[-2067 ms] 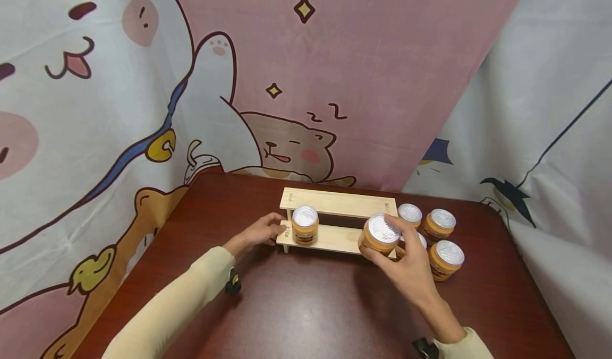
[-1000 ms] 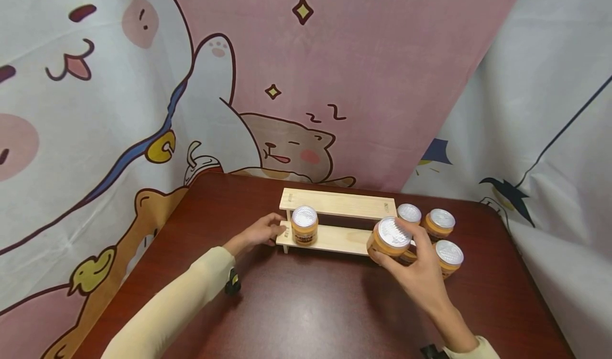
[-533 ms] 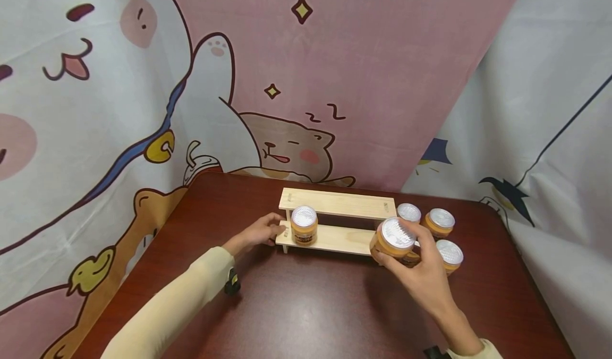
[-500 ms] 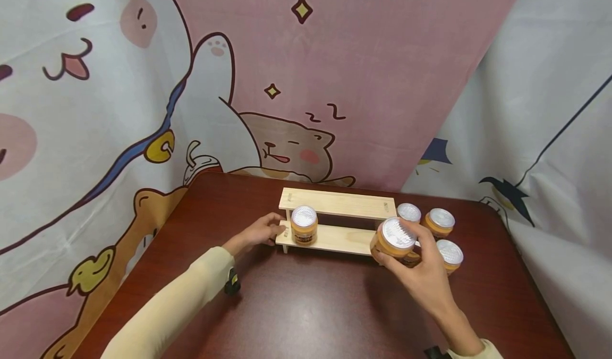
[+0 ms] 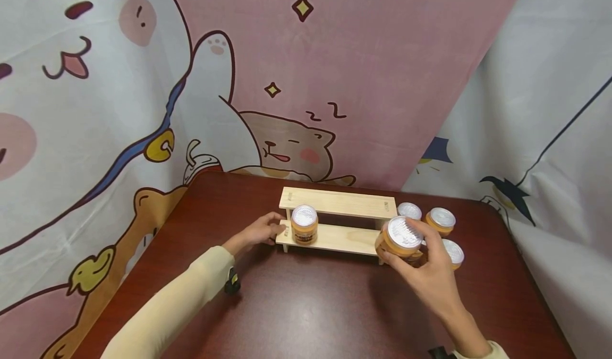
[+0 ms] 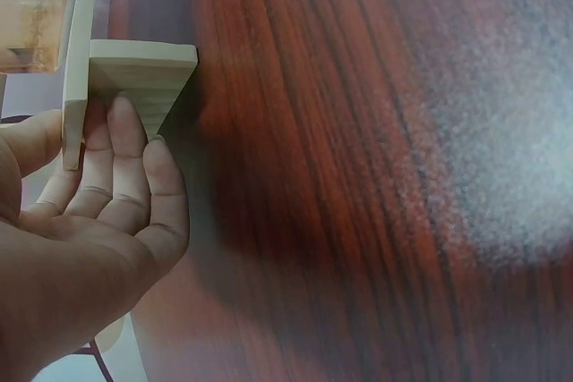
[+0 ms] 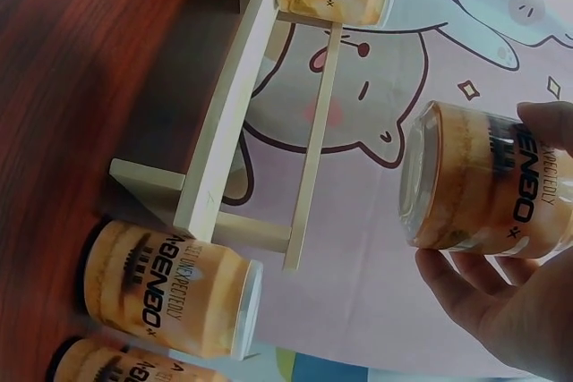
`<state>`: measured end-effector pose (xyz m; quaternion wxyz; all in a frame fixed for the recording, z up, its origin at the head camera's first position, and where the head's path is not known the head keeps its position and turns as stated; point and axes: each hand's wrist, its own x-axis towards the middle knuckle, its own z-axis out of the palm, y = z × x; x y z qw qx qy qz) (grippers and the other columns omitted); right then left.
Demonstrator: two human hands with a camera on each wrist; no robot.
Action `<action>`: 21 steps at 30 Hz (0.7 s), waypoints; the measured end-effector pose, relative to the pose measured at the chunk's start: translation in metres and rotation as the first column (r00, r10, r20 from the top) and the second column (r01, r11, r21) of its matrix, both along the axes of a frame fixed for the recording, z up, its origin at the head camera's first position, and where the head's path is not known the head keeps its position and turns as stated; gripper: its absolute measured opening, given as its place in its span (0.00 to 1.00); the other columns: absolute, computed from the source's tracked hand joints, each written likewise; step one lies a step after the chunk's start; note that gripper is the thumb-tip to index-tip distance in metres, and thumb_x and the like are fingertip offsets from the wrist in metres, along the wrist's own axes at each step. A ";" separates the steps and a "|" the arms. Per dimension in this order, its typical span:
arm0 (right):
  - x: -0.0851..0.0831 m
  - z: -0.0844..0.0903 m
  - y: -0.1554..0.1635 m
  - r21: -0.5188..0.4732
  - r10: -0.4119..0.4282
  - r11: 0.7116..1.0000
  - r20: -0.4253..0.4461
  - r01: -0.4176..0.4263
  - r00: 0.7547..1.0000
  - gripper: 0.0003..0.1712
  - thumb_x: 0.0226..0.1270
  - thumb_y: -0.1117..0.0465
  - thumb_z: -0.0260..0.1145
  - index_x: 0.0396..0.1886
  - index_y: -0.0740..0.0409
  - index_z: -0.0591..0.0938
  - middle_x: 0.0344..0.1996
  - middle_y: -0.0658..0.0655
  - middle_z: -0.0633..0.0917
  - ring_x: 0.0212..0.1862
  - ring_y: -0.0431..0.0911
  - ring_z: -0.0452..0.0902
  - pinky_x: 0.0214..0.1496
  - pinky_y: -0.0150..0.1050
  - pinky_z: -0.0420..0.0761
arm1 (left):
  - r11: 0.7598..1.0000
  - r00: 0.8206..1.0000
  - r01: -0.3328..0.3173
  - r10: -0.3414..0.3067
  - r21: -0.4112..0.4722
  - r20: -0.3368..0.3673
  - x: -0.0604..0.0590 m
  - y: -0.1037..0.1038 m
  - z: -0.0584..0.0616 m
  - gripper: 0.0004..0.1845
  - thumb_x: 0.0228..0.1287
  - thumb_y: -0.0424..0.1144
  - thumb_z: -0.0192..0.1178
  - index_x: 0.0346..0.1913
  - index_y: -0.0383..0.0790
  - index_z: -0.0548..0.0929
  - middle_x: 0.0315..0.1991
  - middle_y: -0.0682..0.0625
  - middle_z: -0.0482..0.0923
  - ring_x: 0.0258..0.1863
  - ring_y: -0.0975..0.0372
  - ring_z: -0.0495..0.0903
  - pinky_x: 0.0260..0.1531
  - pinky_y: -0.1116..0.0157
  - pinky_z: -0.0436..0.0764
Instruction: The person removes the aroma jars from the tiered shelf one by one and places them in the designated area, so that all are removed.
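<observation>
Jar point(image 5: 400, 237), orange with a silver lid, is held off the counter point(image 5: 306, 306) in the curled fingers of the right hand point(image 5: 427, 274), at 3 o'clock of the wooden rack point(image 5: 337, 222). Left hand point(image 5: 255, 234), fingers straight, rests against the rack's 9 o'clock end. A second jar point(image 5: 304, 224) stands on the lower shelf. Three spare jars point(image 5: 440, 219) stand at 3 o'clock of the rack.

I note orange jars point(image 5: 400, 239) with silver ribbed lids and black lettering, a pale wooden rack point(image 5: 337, 221), and a dark red-brown grained table point(image 5: 306, 306). Behind the rack, a pink-and-white cartoon-animal curtain point(image 5: 287, 72). Sleeves point(image 5: 167, 306) cream.
</observation>
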<state>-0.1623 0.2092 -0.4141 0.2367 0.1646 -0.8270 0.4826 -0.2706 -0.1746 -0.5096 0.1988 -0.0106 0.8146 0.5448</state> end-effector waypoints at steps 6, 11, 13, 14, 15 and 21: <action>0.004 0.002 0.001 0.018 -0.020 1.000 0.022 0.019 1.000 0.49 0.42 0.74 0.82 0.67 0.54 0.74 0.57 0.52 0.78 0.50 0.32 0.72 0.42 0.18 0.73 | 1.000 1.000 0.004 -0.004 0.003 0.003 -0.001 0.001 0.001 0.19 0.75 0.42 0.55 0.62 0.38 0.71 0.42 0.45 0.84 0.36 0.60 0.82 0.36 0.62 0.81; 0.007 0.002 0.002 0.026 -0.013 1.000 0.033 0.012 0.999 0.49 0.42 0.74 0.82 0.67 0.55 0.73 0.58 0.51 0.76 0.52 0.31 0.72 0.47 0.16 0.71 | 1.000 1.000 0.000 0.000 0.011 0.010 0.000 0.001 0.001 0.19 0.75 0.42 0.55 0.62 0.39 0.71 0.43 0.45 0.84 0.36 0.60 0.83 0.37 0.61 0.81; 0.008 0.002 0.003 0.019 -0.011 1.000 0.040 0.011 0.999 0.49 0.42 0.74 0.82 0.67 0.55 0.74 0.58 0.50 0.76 0.51 0.31 0.73 0.47 0.16 0.72 | 1.000 1.000 0.004 -0.004 0.010 0.008 0.000 0.000 0.001 0.19 0.75 0.42 0.55 0.62 0.38 0.71 0.43 0.45 0.84 0.36 0.60 0.83 0.37 0.61 0.82; 0.009 0.002 0.003 0.014 -0.007 1.000 0.045 0.007 0.999 0.49 0.42 0.75 0.82 0.67 0.55 0.73 0.58 0.49 0.75 0.51 0.31 0.74 0.48 0.16 0.72 | 1.000 1.000 0.008 -0.008 0.009 0.006 0.000 0.000 0.001 0.19 0.75 0.42 0.55 0.62 0.38 0.71 0.43 0.45 0.84 0.36 0.60 0.83 0.37 0.61 0.82; 0.009 0.002 0.003 0.004 -0.001 1.000 0.049 0.001 0.999 0.49 0.41 0.75 0.82 0.67 0.55 0.73 0.58 0.49 0.75 0.50 0.31 0.74 0.48 0.16 0.73 | 1.000 1.000 0.010 -0.010 0.011 0.006 0.000 0.000 0.001 0.19 0.75 0.42 0.55 0.62 0.38 0.71 0.43 0.44 0.84 0.36 0.60 0.83 0.37 0.60 0.82; 0.011 0.004 0.005 -0.010 0.026 1.000 0.042 -0.026 0.999 0.49 0.40 0.76 0.82 0.67 0.57 0.73 0.60 0.50 0.75 0.50 0.31 0.76 0.50 0.16 0.74 | 1.000 1.000 0.011 -0.011 0.004 0.006 -0.001 -0.001 0.000 0.19 0.76 0.42 0.55 0.62 0.37 0.71 0.43 0.45 0.84 0.36 0.60 0.82 0.36 0.61 0.81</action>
